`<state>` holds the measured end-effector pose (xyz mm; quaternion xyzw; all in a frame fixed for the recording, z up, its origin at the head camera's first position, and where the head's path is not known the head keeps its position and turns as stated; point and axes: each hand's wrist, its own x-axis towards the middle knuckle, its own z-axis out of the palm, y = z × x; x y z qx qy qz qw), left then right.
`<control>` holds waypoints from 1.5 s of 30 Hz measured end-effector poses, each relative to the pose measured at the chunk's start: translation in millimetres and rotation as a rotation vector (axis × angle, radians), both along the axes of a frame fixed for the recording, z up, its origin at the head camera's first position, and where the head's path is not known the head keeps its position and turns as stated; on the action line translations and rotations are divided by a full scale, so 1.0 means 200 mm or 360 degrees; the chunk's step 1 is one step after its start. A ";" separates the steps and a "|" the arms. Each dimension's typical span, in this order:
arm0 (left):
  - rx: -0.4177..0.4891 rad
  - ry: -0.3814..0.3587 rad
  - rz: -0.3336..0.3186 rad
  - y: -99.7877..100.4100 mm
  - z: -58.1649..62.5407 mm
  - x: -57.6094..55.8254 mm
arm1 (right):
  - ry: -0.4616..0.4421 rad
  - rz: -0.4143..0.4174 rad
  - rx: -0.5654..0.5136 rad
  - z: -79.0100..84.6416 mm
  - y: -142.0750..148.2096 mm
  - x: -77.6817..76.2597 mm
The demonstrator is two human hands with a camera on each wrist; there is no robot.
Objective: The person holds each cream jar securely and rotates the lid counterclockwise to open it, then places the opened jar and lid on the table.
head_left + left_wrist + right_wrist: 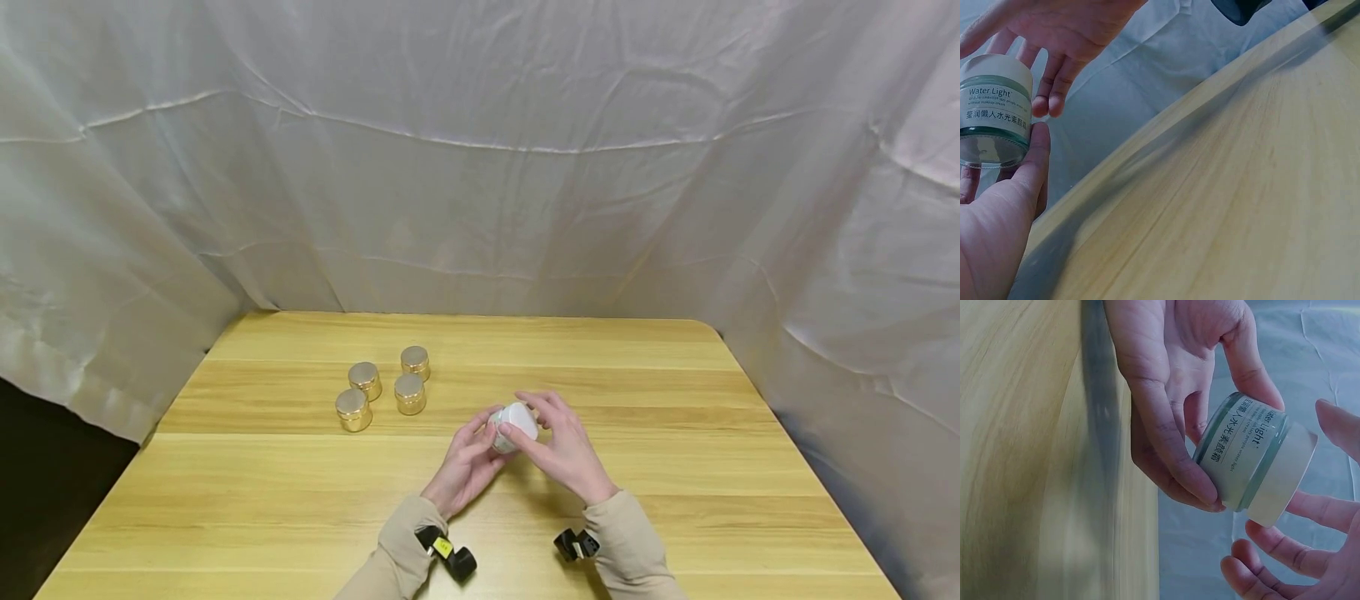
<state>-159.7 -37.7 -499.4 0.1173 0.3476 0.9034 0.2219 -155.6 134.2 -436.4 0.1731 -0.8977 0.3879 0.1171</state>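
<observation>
A cream jar (516, 423) with a white lid (1285, 478) is held tilted above the table. Its pale label (996, 103) reads "Water Light", with Chinese characters below. My left hand (467, 468) grips the jar's body, thumb on one side and fingers on the other. Around the lid end, my right hand (568, 450) has its fingers spread. In the right wrist view its thumb stands apart from the lid, while a finger lies close behind the lid's edge; whether that finger touches is hard to tell.
Several gold-lidded jars (410, 393) stand grouped on the wooden table (675, 467), left of the hands and farther back. Grey cloth (480, 208) hangs behind the table and along its sides. A small black device is strapped at each wrist.
</observation>
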 end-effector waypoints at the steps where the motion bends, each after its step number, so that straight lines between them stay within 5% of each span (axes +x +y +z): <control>1: 0.0001 0.0000 0.0000 0.00 0.00 0.00 | 0.0005 -0.0005 0.0007 0.00 0.00 0.00; 17: 0.0008 0.0006 -0.0007 0.00 -0.01 0.00 | 0.0009 0.0079 -0.0062 0.01 0.01 0.00; 28: -0.0013 0.0007 -0.0019 0.00 -0.02 0.00 | 0.0002 0.0420 -0.0154 0.01 0.07 -0.01; 37: -0.0028 -0.0035 -0.0014 0.00 -0.01 0.00 | -0.0171 0.0907 -0.0689 -0.05 0.14 -0.07; 45: -0.0024 0.0018 0.0016 0.00 -0.01 -0.01 | -0.0529 0.1018 -0.1105 -0.16 0.25 -0.14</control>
